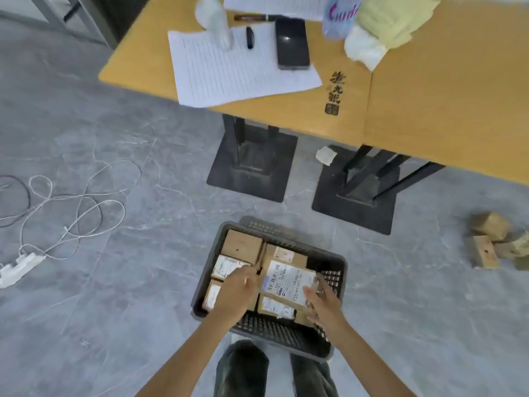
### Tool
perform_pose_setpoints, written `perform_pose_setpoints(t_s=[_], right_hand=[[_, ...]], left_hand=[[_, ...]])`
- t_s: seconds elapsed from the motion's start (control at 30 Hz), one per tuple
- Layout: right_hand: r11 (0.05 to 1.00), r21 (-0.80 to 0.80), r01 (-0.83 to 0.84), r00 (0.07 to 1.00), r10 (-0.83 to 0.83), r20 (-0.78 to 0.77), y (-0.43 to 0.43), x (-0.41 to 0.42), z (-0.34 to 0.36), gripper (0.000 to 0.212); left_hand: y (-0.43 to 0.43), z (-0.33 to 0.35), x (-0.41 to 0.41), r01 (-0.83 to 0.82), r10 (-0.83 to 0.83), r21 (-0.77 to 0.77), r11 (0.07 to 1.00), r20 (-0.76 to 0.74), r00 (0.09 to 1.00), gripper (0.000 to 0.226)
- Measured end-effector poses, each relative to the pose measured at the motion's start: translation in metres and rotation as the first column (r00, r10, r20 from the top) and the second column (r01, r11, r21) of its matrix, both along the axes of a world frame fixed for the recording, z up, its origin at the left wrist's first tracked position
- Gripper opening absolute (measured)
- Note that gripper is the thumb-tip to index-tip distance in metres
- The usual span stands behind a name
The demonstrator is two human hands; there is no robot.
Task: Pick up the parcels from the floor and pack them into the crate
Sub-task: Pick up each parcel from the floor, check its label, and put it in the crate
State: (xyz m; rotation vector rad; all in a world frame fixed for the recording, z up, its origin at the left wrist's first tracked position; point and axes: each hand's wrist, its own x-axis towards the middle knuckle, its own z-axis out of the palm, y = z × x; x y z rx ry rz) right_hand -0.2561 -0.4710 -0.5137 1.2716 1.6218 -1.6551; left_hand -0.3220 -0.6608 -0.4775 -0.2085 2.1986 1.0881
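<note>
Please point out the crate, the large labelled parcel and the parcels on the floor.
crate (274, 330): head view, near wall.
large labelled parcel (289, 280): head view, white label.
floor parcels (483, 252): head view, nearest box.
</note>
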Motion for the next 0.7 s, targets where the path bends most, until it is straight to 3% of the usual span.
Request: perform_pose_setpoints(t_s=[0.1, 0.23, 0.37, 0.53, 0.7], right_hand=[[0.996, -0.026, 0.083, 0.993, -0.08, 0.088, -0.007, 0.0, -0.08, 0.036], [0.994, -0.012, 0.107, 0.978, -0.103, 0.181, -0.01, 0.003, -0.176, 0.051], [0.996, -0.032, 0.082, 0.979, -0.075, 0.19, -0.022, -0.005, -0.25, 0.042], [0.974, -0.049, 0.22, 0.968, -0.212, 0.137, -0.039, -0.021, -0.31, 0.044], [0.917, -0.085, 0.39, 0.917, -0.378, 0.126, -0.049, -0.021, -0.339, 0.05]], left_hand=[[-0.005, -0.086, 0.003, 0.082, -0.08, -0.058, 0.995, 0.047, 0.996, 0.026], [-0.009, -0.175, 0.02, 0.141, -0.131, -0.089, 0.986, 0.106, 0.986, 0.028], [-0.014, -0.24, 0.034, 0.168, -0.152, -0.105, 0.98, 0.144, 0.978, 0.03], [-0.014, -0.286, 0.047, 0.135, -0.112, -0.095, 0.986, 0.217, 0.97, 0.037], [-0.005, -0.303, 0.049, 0.148, -0.148, 0.021, 0.989, 0.274, 0.95, 0.052]])
